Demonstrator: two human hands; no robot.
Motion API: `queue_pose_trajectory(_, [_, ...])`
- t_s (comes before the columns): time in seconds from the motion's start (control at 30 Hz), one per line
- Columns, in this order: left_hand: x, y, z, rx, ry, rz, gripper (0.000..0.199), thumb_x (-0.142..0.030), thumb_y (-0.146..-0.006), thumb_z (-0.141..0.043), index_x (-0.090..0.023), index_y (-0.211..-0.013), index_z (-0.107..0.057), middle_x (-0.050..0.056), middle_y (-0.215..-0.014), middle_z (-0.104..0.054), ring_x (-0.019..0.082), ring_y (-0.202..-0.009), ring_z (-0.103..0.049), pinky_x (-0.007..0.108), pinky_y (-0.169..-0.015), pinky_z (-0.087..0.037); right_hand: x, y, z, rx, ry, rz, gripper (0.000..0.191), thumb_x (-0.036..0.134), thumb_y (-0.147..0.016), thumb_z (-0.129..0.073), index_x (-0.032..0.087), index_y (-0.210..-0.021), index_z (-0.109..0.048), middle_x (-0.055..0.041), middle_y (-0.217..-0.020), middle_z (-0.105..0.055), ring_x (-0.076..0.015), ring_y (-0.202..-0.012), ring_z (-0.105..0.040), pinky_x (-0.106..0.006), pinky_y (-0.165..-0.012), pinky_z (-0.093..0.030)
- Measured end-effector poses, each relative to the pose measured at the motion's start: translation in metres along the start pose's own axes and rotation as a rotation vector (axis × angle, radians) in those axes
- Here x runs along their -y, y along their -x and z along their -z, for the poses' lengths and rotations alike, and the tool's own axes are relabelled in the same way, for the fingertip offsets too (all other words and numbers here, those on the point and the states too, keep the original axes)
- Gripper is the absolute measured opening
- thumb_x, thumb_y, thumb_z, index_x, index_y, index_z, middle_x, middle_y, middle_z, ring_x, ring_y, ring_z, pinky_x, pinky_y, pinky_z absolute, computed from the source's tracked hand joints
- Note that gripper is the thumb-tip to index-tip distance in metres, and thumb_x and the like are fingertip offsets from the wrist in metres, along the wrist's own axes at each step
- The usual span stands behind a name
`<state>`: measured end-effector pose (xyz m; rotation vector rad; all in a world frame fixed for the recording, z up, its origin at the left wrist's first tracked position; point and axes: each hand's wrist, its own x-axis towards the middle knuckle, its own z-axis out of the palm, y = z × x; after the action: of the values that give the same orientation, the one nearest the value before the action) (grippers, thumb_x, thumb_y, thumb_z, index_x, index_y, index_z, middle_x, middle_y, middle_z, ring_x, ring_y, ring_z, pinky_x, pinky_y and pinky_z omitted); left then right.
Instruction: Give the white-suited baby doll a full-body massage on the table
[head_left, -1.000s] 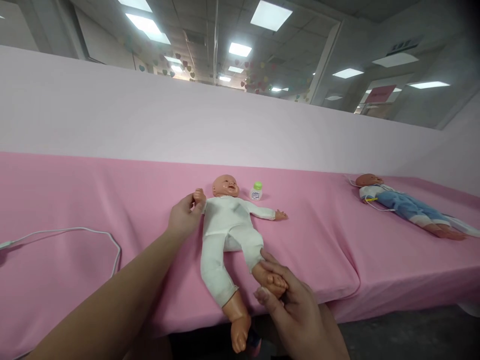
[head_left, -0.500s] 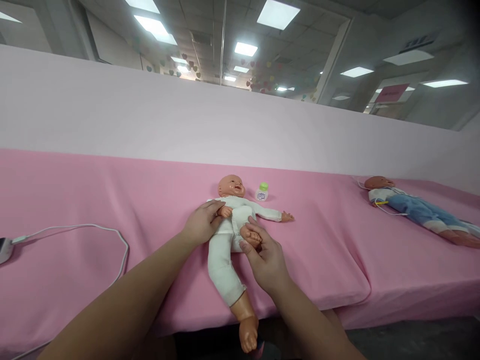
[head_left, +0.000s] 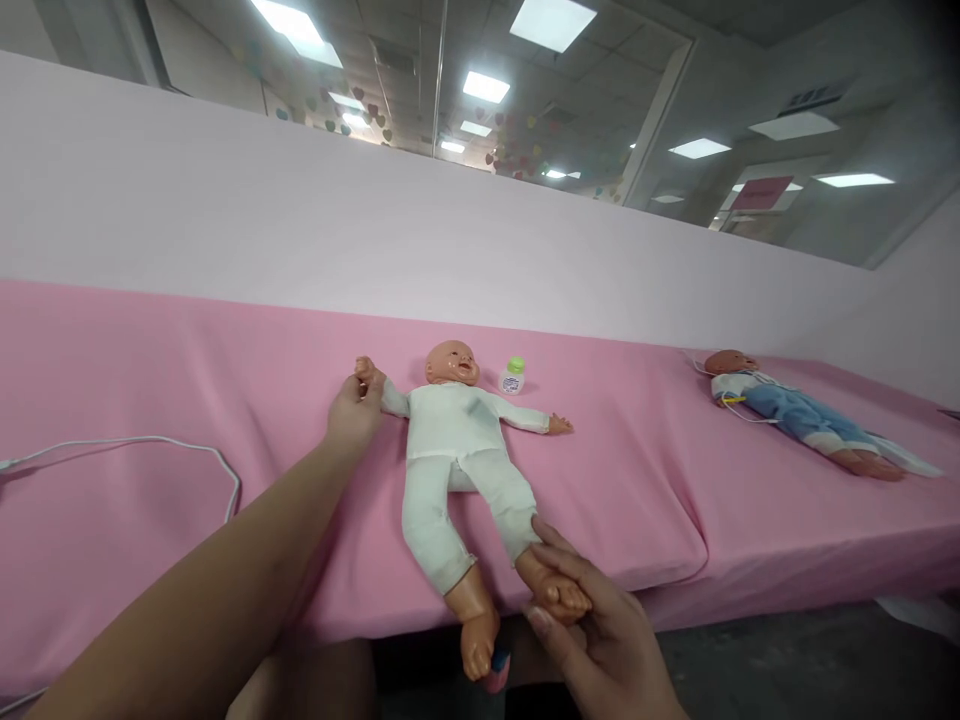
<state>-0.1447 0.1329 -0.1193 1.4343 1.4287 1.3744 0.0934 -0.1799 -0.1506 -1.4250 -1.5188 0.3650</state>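
Observation:
A baby doll (head_left: 454,430) in a white suit lies on its back on the pink cloth (head_left: 615,500), its head toward the wall. My left hand (head_left: 355,408) is closed round the doll's hand, which is stretched out to the left. At the lower right, my right hand (head_left: 592,610) holds the doll's foot (head_left: 559,592), fingers behind it and thumb in front. The doll's other foot (head_left: 478,640) hangs over the front edge. Its other arm lies out to the right, untouched.
A small bottle (head_left: 513,376) with a green cap stands right of the doll's head. Another doll (head_left: 806,415) in blue clothes lies at the far right. A white cable (head_left: 165,438) runs across the cloth on the left. Behind is a white wall (head_left: 300,220) below windows.
My left hand has moved the doll's hand from its chest out to the left. My right hand has brought the doll's raised foot down toward the front edge, straightening the leg.

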Motion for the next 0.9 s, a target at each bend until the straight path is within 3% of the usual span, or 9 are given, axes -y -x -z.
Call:
queue_pose_trajectory(0.13, [0.003,-0.007,0.002,-0.055,0.149,0.183,0.048,-0.061,-0.098,-0.054,-0.018,-0.117,-0.062,0.014,-0.107,-0.074,0.028,-0.092,-0.073,0.038,-0.08,-0.058,-0.013,0.018,-0.007,0.005,0.089,0.007,0.046,0.034,-0.086,-0.077,0.029,-0.131,-0.072,-0.0106,-0.146,-0.063,-0.0339,-0.127,-0.066,-0.042,-0.103,-0.06])
queue_pose_trajectory(0.27, [0.002,-0.003,0.004,-0.061,0.111,0.156,0.05,-0.062,-0.097,-0.053,-0.017,-0.117,-0.062,0.014,-0.107,-0.074,0.029,-0.094,-0.073,0.038,-0.081,-0.057,-0.016,0.016,-0.014,0.073,0.122,0.082,0.05,0.031,-0.086,-0.078,0.028,-0.135,-0.069,-0.0109,-0.145,-0.063,-0.0334,-0.127,-0.066,-0.043,-0.104,-0.059])
queue_pose_trajectory(0.37, [-0.003,0.004,0.005,0.008,-0.032,0.003,0.048,-0.061,-0.097,-0.053,-0.019,-0.118,-0.063,0.012,-0.109,-0.074,0.029,-0.097,-0.071,0.038,-0.083,-0.056,-0.004,0.005,-0.011,0.08,0.124,0.144,0.049,0.028,-0.089,-0.074,0.025,-0.138,-0.066,-0.0125,-0.147,-0.061,-0.0316,-0.131,-0.064,-0.043,-0.106,-0.057])
queue_pose_trajectory(0.47, [-0.012,0.014,0.003,0.131,-0.193,-0.247,0.043,-0.059,-0.098,-0.05,-0.024,-0.119,-0.065,0.008,-0.113,-0.075,0.028,-0.101,-0.07,0.041,-0.088,-0.054,0.014,-0.014,-0.003,0.028,0.126,0.192,0.047,0.025,-0.092,-0.07,0.025,-0.138,-0.064,-0.0123,-0.147,-0.061,-0.0305,-0.133,-0.062,-0.044,-0.107,-0.057])
queue_pose_trajectory(0.63, [-0.02,0.028,-0.009,0.322,-0.416,-0.623,0.041,-0.051,-0.097,-0.054,-0.025,-0.126,-0.068,0.008,-0.125,-0.072,0.03,-0.114,-0.065,0.044,-0.1,-0.051,0.029,-0.059,-0.002,-0.053,0.094,0.155,0.043,0.03,-0.091,-0.072,0.026,-0.134,-0.065,-0.0111,-0.148,-0.061,-0.0304,-0.135,-0.06,-0.044,-0.107,-0.058])
queue_pose_trajectory(0.77, [-0.016,0.032,-0.016,0.371,-0.486,-0.754,0.042,-0.043,-0.096,-0.056,-0.021,-0.129,-0.068,0.01,-0.132,-0.07,0.032,-0.125,-0.06,0.047,-0.108,-0.046,0.017,-0.093,-0.018,-0.032,0.037,0.09,0.044,0.034,-0.091,-0.072,0.026,-0.133,-0.066,-0.0099,-0.152,-0.057,-0.0303,-0.136,-0.06,-0.046,-0.107,-0.058])
queue_pose_trajectory(0.9, [-0.015,0.034,-0.015,0.37,-0.516,-0.756,0.039,-0.039,-0.095,-0.057,-0.021,-0.128,-0.068,0.01,-0.133,-0.069,0.032,-0.126,-0.06,0.048,-0.108,-0.046,-0.001,-0.116,-0.038,-0.032,-0.011,0.074,0.047,0.035,-0.091,-0.071,0.025,-0.136,-0.065,-0.0095,-0.154,-0.055,-0.0303,-0.14,-0.056,-0.051,-0.113,-0.053])
